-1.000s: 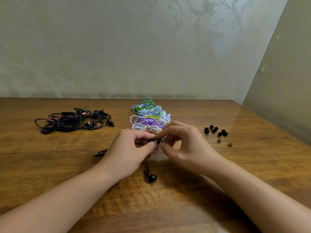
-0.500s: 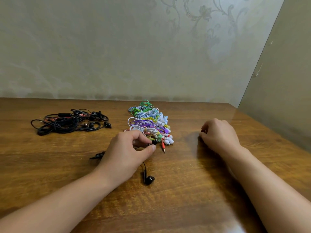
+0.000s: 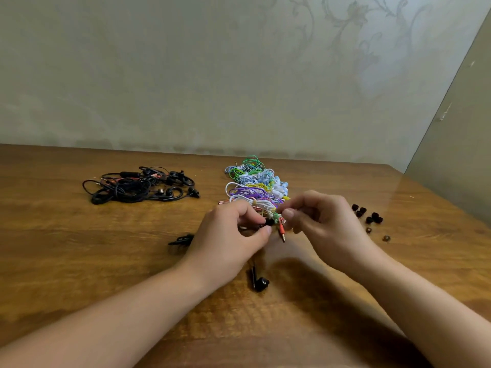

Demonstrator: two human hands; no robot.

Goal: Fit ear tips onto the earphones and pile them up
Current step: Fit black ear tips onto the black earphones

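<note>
My left hand (image 3: 228, 240) pinches a black earbud (image 3: 269, 222) between thumb and forefinger, just above the wooden table (image 3: 79, 248). Its cable runs under the hand to the second black earbud (image 3: 261, 284), which lies on the table near my wrists. My right hand (image 3: 324, 224) is close to the held earbud, thumb and fingers pinched together on a small ear tip that is mostly hidden. Several loose black ear tips (image 3: 366, 213) lie to the right of that hand.
A tangle of black earphones (image 3: 138, 185) lies at the back left. A heap of coloured earphones (image 3: 255, 184) sits behind my hands, a red jack plug (image 3: 281, 231) sticking out. Two small round pieces (image 3: 386, 238) lie near the tips. Walls close the back and right.
My right hand went right to the loose ear tips, then came back to the earbud in my left hand with its fingers pinched. The left hand stayed put.
</note>
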